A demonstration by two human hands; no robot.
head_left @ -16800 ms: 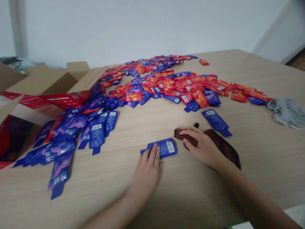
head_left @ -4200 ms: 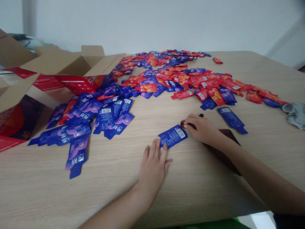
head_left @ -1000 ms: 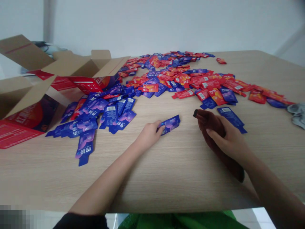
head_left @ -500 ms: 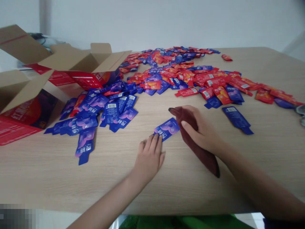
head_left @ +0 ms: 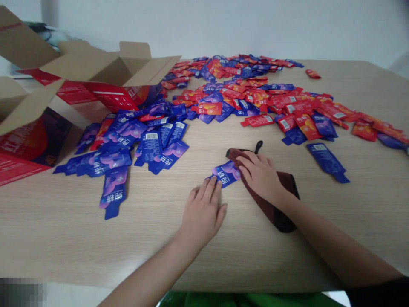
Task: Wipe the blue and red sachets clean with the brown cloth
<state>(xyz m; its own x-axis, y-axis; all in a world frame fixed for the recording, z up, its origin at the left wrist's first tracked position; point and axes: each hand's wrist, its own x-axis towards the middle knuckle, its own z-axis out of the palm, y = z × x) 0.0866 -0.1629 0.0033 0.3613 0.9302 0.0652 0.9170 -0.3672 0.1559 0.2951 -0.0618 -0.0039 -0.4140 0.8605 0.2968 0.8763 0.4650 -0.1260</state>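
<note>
The flat, glossy blue-and-purple sachet (head_left: 226,173) had turned printed side up. The long, black-edged maroon fabric piece (head_left: 260,200) had spread towards four o'clock beneath the right hand (head_left: 263,178).

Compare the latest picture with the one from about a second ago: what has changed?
The left hand has let the blue packet down from its grasp and now presses it to the table. The right hand has shifted left with the maroon cloth item, which now overlaps the packet's edge. The open boxes and mixed heaps look unchanged.
</note>
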